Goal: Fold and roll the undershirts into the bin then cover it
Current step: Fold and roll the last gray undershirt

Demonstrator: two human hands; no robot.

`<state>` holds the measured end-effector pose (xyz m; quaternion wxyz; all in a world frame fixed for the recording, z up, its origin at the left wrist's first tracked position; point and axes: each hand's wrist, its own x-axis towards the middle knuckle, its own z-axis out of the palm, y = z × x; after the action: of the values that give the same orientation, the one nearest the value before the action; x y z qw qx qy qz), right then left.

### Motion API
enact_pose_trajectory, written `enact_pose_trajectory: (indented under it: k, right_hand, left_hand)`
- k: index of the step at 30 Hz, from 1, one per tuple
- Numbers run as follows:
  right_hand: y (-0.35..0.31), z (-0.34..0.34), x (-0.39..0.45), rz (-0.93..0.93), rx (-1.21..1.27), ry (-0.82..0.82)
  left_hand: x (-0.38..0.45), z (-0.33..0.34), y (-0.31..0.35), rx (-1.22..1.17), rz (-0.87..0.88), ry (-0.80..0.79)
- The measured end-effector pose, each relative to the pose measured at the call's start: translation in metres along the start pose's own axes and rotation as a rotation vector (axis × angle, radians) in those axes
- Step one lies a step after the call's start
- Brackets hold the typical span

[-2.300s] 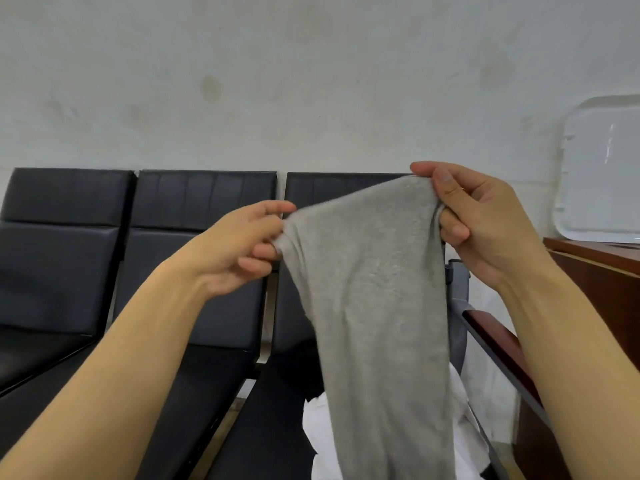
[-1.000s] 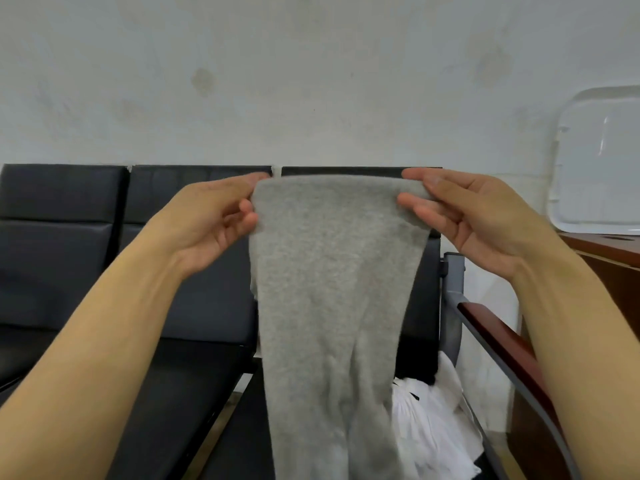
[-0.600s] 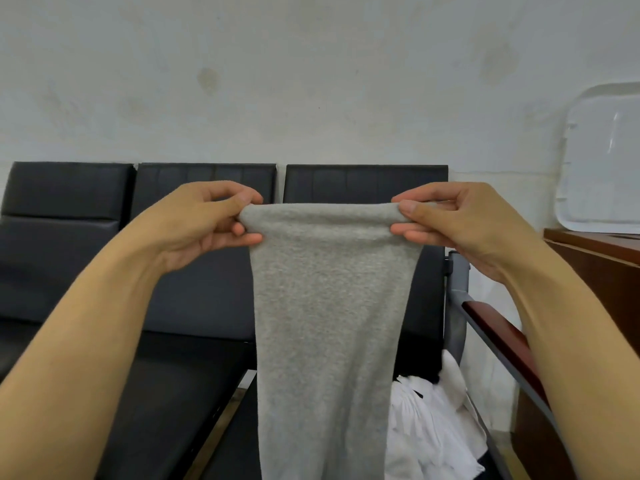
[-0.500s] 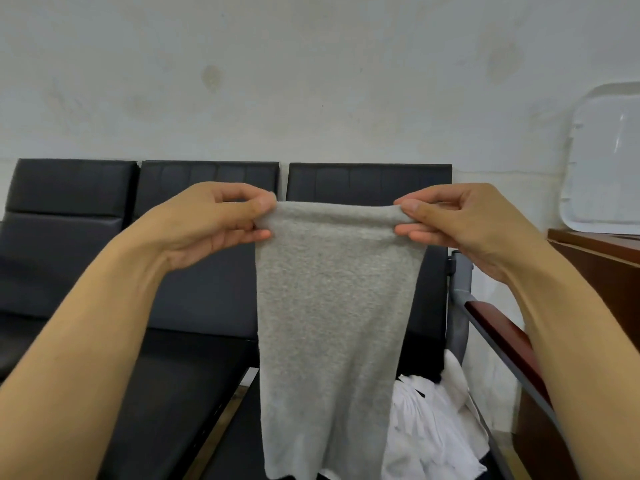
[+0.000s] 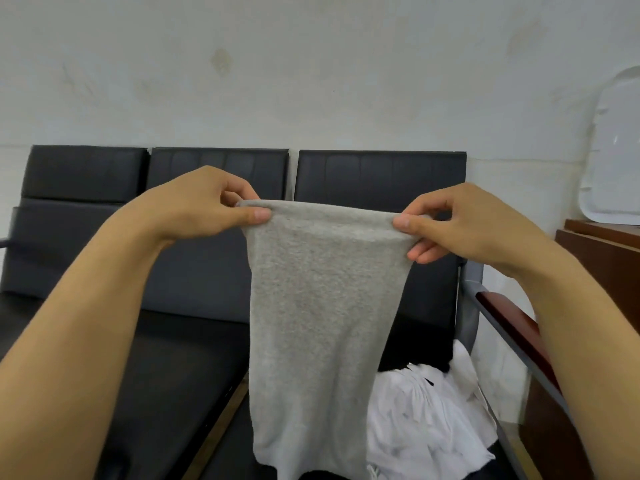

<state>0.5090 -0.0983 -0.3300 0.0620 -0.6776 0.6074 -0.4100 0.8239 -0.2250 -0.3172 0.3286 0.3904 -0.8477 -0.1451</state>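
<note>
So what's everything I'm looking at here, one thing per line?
grey undershirt: one, grey, held up in the air in front of the seats, hanging down
white garments: a heap, count unclear, white, on the right-hand seat behind the grey one
bench seats: three in a row, black, against the wall
armrest: one, reddish-brown, at the bench's right end
cabinet: one, brown wood, far right
lid: one, translucent white, leaning on the wall above the cabinet
wall: white, stained
left hand: pinches the undershirt's top left corner
right hand: pinches its top right corner
</note>
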Motion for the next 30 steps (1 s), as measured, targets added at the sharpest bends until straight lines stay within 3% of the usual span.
enact_pose_trajectory:
  k: [10,14,19,25,30]
  right_hand:
    - [0.041,0.049,0.07,0.133,0.125,-0.019]
    - [0.034,0.037,0.105,0.098,0.172,0.054]
    - [0.01,0.021,0.116,0.058,0.336,0.09]
    - [0.038,0.045,0.042,0.104,0.342,-0.132]
    - [0.104,0.1,-0.055,0.263,0.245,-0.43]
  left_hand:
    - [0.069,0.015,-0.041,0.033,-0.151,-0.159]
    - [0.1,-0.006,-0.032,0.042,-0.072,0.009]
    - [0.108,-0.018,-0.019,-0.285,-0.064,0.189]
    - [0.024,0.032,-0.045,-0.496,-0.185,-0.07]
    - [-0.089,0.134,-0.094,-0.626,-0.454,-0.402]
